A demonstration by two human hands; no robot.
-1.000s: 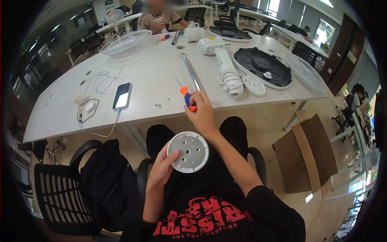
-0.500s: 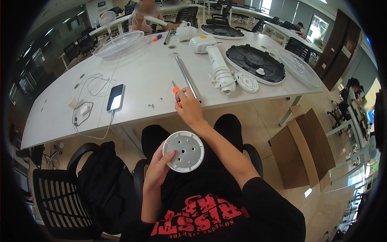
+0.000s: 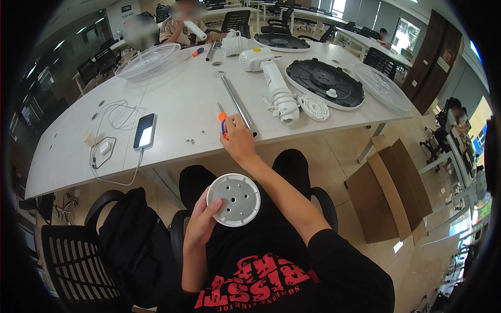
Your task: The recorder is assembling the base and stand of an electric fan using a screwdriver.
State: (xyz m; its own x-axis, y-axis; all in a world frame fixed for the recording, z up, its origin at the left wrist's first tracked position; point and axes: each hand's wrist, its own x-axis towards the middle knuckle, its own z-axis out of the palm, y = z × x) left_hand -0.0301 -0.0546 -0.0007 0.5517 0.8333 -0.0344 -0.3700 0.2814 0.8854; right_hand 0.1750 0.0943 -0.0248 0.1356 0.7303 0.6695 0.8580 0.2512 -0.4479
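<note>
My left hand (image 3: 202,223) holds a round white plastic disc (image 3: 234,200) with several holes, over my lap. My right hand (image 3: 237,141) reaches to the white table's (image 3: 172,112) front edge and is closed around a screwdriver (image 3: 223,119) with an orange and blue handle. A few small screws (image 3: 191,140) lie on the table just left of that hand. A metal rod (image 3: 236,104) lies right beside the screwdriver, and a white fan motor housing (image 3: 276,91) lies further right.
A phone (image 3: 145,131) with a cable and a charger (image 3: 103,148) lie at the left. A black round fan base (image 3: 324,82), fan grilles (image 3: 147,60) and a small white disc (image 3: 313,107) are on the table. A person (image 3: 180,26) sits at the far side. A black bag (image 3: 130,245) and cardboard (image 3: 389,188) are on the floor.
My right hand stays on the screwdriver at the table's edge, and the left keeps the disc over my lap. The view has shifted slightly.
</note>
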